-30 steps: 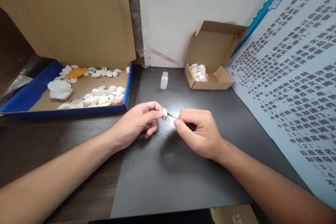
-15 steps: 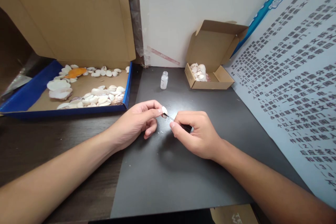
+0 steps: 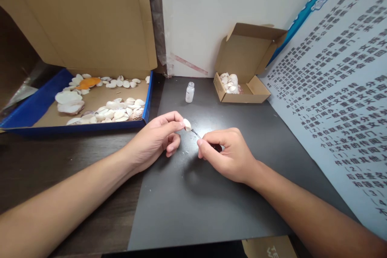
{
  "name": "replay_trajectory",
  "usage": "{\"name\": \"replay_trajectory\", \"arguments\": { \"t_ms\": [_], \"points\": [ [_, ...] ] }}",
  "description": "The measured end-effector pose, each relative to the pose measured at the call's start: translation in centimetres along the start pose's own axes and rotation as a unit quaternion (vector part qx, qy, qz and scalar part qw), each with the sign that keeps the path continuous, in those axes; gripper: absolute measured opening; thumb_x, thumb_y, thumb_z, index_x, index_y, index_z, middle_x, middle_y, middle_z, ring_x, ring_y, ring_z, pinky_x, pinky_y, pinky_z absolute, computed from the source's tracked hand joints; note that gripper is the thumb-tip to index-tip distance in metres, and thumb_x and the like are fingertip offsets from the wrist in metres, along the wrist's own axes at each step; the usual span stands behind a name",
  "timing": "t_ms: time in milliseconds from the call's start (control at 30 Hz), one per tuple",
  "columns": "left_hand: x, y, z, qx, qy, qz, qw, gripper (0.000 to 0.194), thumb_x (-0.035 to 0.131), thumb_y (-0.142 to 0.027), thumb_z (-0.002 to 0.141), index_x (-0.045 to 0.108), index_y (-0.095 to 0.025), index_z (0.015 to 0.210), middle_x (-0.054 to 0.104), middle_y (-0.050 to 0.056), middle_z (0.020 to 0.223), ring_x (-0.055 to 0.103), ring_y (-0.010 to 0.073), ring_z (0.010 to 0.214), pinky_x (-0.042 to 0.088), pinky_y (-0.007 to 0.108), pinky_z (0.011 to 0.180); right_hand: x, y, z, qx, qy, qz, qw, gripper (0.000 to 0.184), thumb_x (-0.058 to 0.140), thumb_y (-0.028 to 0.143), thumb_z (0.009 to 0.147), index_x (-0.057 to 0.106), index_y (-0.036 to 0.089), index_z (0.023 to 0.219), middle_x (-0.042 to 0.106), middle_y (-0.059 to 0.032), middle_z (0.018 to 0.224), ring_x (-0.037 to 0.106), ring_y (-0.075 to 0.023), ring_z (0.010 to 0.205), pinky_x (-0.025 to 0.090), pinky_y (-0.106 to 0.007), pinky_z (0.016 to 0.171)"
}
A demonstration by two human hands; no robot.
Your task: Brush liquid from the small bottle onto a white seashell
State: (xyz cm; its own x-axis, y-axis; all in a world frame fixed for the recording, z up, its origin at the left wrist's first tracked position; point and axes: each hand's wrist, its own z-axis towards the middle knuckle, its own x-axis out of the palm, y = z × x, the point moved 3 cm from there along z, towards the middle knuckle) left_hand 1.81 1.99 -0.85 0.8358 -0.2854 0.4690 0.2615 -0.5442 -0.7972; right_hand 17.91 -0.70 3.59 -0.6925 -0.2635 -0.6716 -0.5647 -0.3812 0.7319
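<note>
At the left of the frame, a blue-sided box (image 3: 147, 102) holds loose pale shells (image 3: 116, 112). Right of it, the left hand (image 3: 160, 135) reaches to the centre, thumb and forefinger pinched narrow on one small white shell (image 3: 187, 125), the lower fingers loosely curled and free. Above the shell stands an uncapped little bottle (image 3: 190, 93); pale crumbs (image 3: 185, 152) lie below on the dark mat (image 3: 181, 217). The right hand (image 3: 228, 153), right of centre, grips a thin tool (image 3: 197, 134) like a pen, its dark tip at the shell's lower right edge; whether it touches, I cannot tell. Farther right sits a small carton (image 3: 246, 97) of more shells.

To work this well, I would pinch the shell only by its left rim, leaving its face bare, brace both wrists, and guide the tool with small, light finger strokes, turning the shell rather than the arm.

Against half a second ago, the shell is turned to show more white face and sits slightly further left; the tip, which then lay across it, is now at its edge. The right hand has barely shifted.
</note>
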Motion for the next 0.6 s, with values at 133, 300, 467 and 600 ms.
{"name": "replay_trajectory", "arguments": {
  "t_ms": [133,300,467,600],
  "points": [
    [0.01,-0.03,-0.09,0.004,-0.004,0.003,1.000,0.017,0.065,-0.030,0.083,0.052,-0.019,0.080,0.039,-0.008,0.054,0.039,0.0022,0.039,0.033,0.013,0.037,0.06,0.37,-0.03,-0.037,0.010,0.025,0.999,0.035,0.050,0.017,0.089,0.062,0.013,0.057,0.055,0.0003,0.052,0.043,-0.0087,0.046,0.027,-0.026,0.048],
    [0.16,-0.05,-0.35,0.003,0.007,0.001,1.000,0.022,0.067,-0.032,0.080,0.050,-0.019,0.079,0.036,-0.009,0.054,0.039,0.0027,0.040,0.033,0.013,0.036,0.37,0.20,0.07,-0.033,0.035,0.024,0.999,0.031,0.050,0.017,0.090,0.065,0.014,0.063,0.061,-0.0010,0.059,0.047,-0.0101,0.050,0.030,-0.026,0.051],
    [0.28,-0.15,-0.40,0.000,0.008,-0.003,1.000,0.022,0.067,-0.032,0.080,0.049,-0.020,0.079,0.036,-0.009,0.051,0.038,0.0031,0.039,0.033,0.013,0.036,0.48,-0.03,0.08,-0.024,0.048,0.021,0.998,0.029,0.050,0.017,0.091,0.065,0.015,0.066,0.061,0.0000,0.061,0.047,-0.0105,0.052,0.031,-0.026,0.053],
    [0.31,-0.18,-0.39,0.004,0.013,-0.007,1.000,0.022,0.067,-0.031,0.082,0.049,-0.020,0.079,0.037,-0.009,0.051,0.038,0.0032,0.039,0.034,0.013,0.036,0.47,-0.06,0.08,-0.027,0.045,0.019,0.998,0.029,0.051,0.016,0.091,0.067,0.014,0.067,0.060,0.0007,0.060,0.045,-0.0097,0.051,0.030,-0.026,0.053]
  ]
}}
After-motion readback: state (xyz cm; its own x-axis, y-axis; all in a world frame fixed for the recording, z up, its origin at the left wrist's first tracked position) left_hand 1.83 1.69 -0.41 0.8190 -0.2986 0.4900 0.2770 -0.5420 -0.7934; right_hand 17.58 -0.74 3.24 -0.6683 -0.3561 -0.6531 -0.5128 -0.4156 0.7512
